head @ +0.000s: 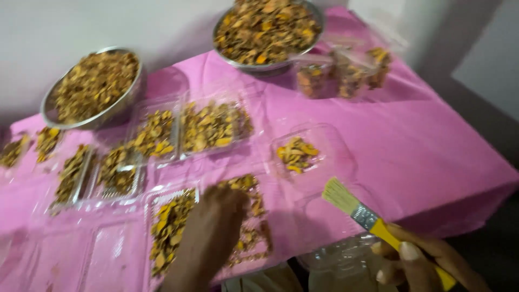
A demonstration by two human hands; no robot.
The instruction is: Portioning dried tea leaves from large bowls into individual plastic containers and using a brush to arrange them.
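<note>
On the pink tablecloth [421,140], right hand [416,265] fingers clamp a brush [373,221]; left hand's [216,227] unclear.

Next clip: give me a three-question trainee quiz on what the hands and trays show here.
1. True or false: the right hand holds a paintbrush with a yellow handle.
2. The left hand reaches into which?
A. a round metal bowl
B. a clear plastic tray of yellow-brown pieces near the table's front edge
C. a glass jar
3. What colour is the cloth covering the table?

Key
1. True; the bristles point up and to the left, over the cloth.
2. B; the two metal bowls sit at the far side, away from both hands.
3. Pink.
</note>
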